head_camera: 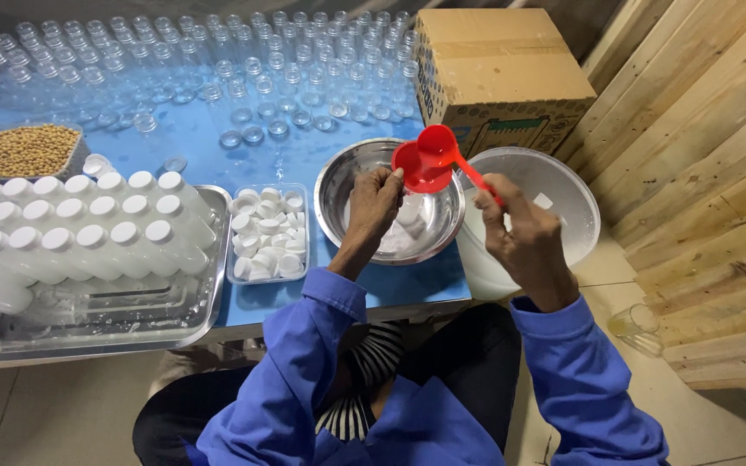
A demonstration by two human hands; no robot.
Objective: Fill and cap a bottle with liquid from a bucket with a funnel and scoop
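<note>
My left hand is over a steel bowl and grips a small bottle with a red funnel on top. My right hand holds the handle of a red scoop tipped over the funnel. White powder lies in the bowl under my left hand. The bottle itself is mostly hidden by my fingers and the funnel.
A white bucket stands right of the bowl. A clear tub of white caps sits left of it. A steel tray holds several capped white bottles. Empty clear bottles fill the back. A tray of beans, a cardboard box.
</note>
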